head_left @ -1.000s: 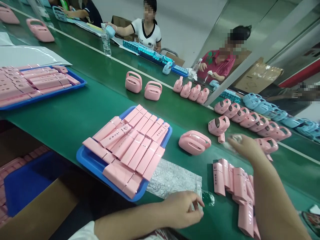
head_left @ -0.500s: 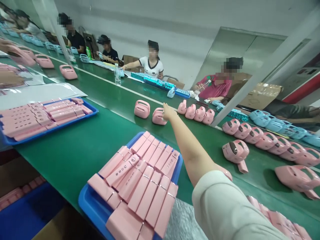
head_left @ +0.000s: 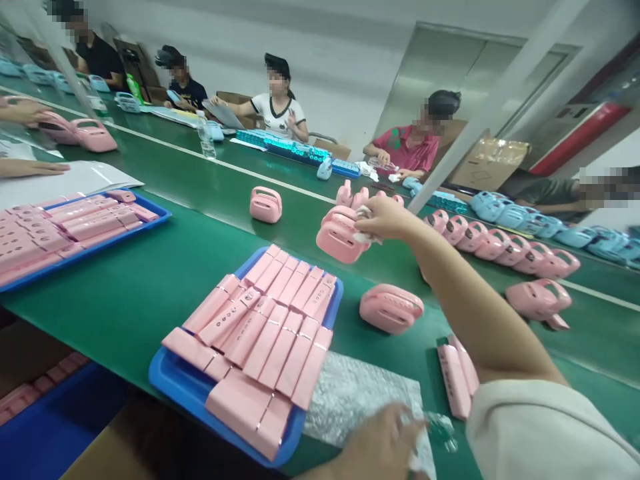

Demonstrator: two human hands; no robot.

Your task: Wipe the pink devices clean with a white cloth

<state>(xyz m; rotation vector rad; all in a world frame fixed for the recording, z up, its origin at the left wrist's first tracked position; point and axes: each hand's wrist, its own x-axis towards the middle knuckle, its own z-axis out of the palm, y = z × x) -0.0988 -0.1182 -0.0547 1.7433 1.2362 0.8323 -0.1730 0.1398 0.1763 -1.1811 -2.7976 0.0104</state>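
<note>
My right hand (head_left: 383, 219), with white covering on some fingers, is closed on a pink handled plastic housing (head_left: 343, 235), held tilted above the green belt. Low in the view, my left hand (head_left: 383, 437) is blurred, its fingers curled at a small clear plastic piece (head_left: 443, 427) whose kind I cannot make out. It is over a sheet of bubble wrap (head_left: 345, 393). Another pink housing (head_left: 391, 309) rests between my two hands, and one more (head_left: 266, 204) stands farther left. Two narrow pink covers (head_left: 456, 377) lie beneath my right arm.
A blue tray (head_left: 167, 373) of pink covers stands at the front, another blue tray (head_left: 163, 223) at left. Pink housings (head_left: 493, 243) line the belt at right. A post (head_left: 450, 150) rises behind my hand. Co-workers sit across; another person's hand (head_left: 30, 168) is at left.
My right hand has brought the pink housing up and nearer from the belt. My left hand has come into view at the bottom. The whole view has shifted.
</note>
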